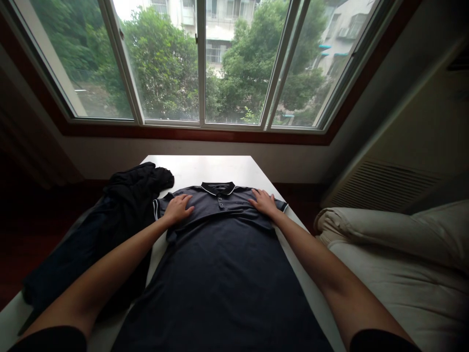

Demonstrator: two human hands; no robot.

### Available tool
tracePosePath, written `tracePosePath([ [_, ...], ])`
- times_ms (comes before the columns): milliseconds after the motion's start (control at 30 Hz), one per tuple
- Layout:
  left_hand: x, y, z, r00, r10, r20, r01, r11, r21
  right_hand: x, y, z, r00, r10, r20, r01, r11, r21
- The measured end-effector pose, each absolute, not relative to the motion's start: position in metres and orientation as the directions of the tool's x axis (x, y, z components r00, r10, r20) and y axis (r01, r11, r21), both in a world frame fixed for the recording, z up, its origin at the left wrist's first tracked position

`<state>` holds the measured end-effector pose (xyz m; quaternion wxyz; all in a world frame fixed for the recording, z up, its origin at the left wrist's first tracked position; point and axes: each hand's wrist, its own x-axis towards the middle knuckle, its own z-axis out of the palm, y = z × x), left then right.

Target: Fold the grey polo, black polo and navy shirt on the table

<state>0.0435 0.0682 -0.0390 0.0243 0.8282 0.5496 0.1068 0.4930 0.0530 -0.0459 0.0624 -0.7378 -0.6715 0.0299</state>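
A dark navy polo shirt [227, 259] lies front side up on a white table [205, 166], its collar at the far end and its hem toward me. White piping edges the black collar and the sleeve cuffs. My left hand [178, 209] rests flat on the shirt's left shoulder area, close to the sleeve, fingers spread. On the opposite shoulder, my right hand [264, 201] presses down with its fingers apart. Creases run across the chest between the two hands. Neither hand grips the cloth.
Dark clothes [120, 210] are heaped along the table's left side and hang over its edge. To the right stands a pale cushioned sofa [403, 264]. Beyond the table is a wall with a wide sliding window [201, 63]; a louvred cabinet [384, 186] is at the right.
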Motion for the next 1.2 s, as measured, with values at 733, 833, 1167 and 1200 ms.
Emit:
tracePosePath([
  [733, 0.067, 0.132, -0.024, 0.37, 0.891, 0.262, 0.885, -0.424, 0.191, 0.446, 0.106, -0.023, -0.027, 0.999, -0.047, 0.982, 0.018, -0.187],
  [833, 0.067, 0.08, -0.018, 0.51, 0.811, 0.287, 0.785, -0.575, 0.229, 0.443, 0.065, -0.019, -0.16, 0.983, 0.095, 0.971, 0.174, -0.164],
  [1167, 0.032, -0.14, -0.011, 0.829, 0.553, 0.081, 0.504, -0.802, 0.321, 0.433, -0.15, -0.035, -0.337, 0.927, 0.168, 0.886, 0.372, -0.276],
  [1200, 0.026, -0.152, -0.01, 0.829, 0.555, 0.062, 0.51, -0.798, 0.323, 0.431, -0.167, -0.037, -0.35, 0.923, 0.162, 0.877, 0.383, -0.289],
])
